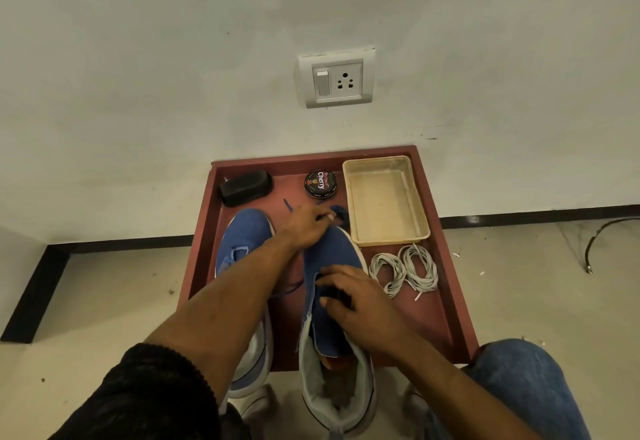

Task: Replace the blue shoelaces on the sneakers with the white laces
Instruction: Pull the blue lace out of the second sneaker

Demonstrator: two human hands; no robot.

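1. Nearest, the right hand (360, 304) rests on the right sneaker (332, 287), fingers curled into its opening, grip clamped on the tongue edge.
2. Beside it, white laces (403, 271) lie coiled on the red tray (446, 266).
3. Farther, the left hand (304, 226) pinches the blue lace (339, 213), past the left sneaker (242, 242).
4. Farthest: a polish tin (321, 182).
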